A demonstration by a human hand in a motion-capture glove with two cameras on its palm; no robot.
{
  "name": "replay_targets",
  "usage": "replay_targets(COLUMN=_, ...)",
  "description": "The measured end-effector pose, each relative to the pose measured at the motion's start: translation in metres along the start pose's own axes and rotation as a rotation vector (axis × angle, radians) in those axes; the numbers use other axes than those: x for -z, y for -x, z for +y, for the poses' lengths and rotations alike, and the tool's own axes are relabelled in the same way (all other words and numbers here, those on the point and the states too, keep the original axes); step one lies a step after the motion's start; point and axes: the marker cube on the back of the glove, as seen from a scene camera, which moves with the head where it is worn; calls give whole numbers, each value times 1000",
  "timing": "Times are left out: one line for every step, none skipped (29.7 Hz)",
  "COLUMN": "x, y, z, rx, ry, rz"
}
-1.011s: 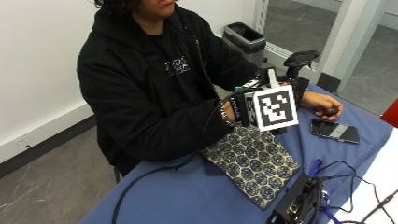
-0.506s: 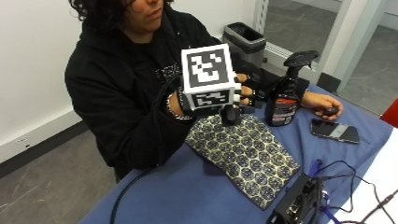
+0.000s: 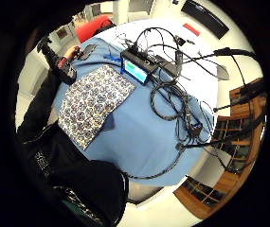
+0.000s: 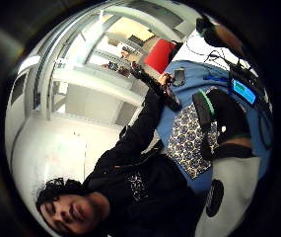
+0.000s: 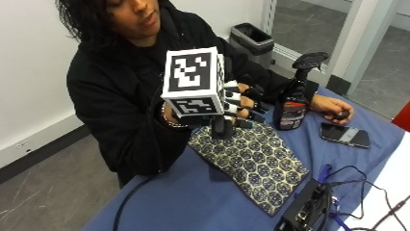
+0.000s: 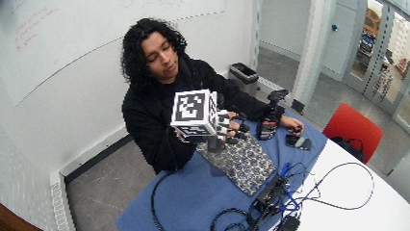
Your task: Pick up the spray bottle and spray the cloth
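Hovering above the near end of the cloth, the gloved right hand is seen raised well off the worktop, with nothing held in it. Its fingers are spread and only slightly bent, so the hand is taken as open. The cloth, a patterned piece, is laid flat on the blue worktop directly below the hand. Beyond the cloth's far corner the bottle is stood upright, black-bodied with a red label and a black trigger head, just beside the cloth but not on it. The bare left hand is rested on the worktop past the bottle, near a phone. A black box with a lit screen and a tangle of cables is placed along the cloth's other long side.

The step in hand is judged to be the reach for the bottle, which has not yet been touched. For a good pick, the hand is best carried across towards the bottle's neck, and the fingers wrapped round just under the trigger head so that the forefinger can be laid on the trigger. The bottle should be kept upright as it is lifted, and the nozzle turned towards the middle of the cloth before anything is squeezed, so that the phone and the box are spared the spray.
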Motion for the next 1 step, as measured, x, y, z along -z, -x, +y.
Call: replay_targets(x=0, y=0, z=0, rx=-1, ry=2, rz=-2)
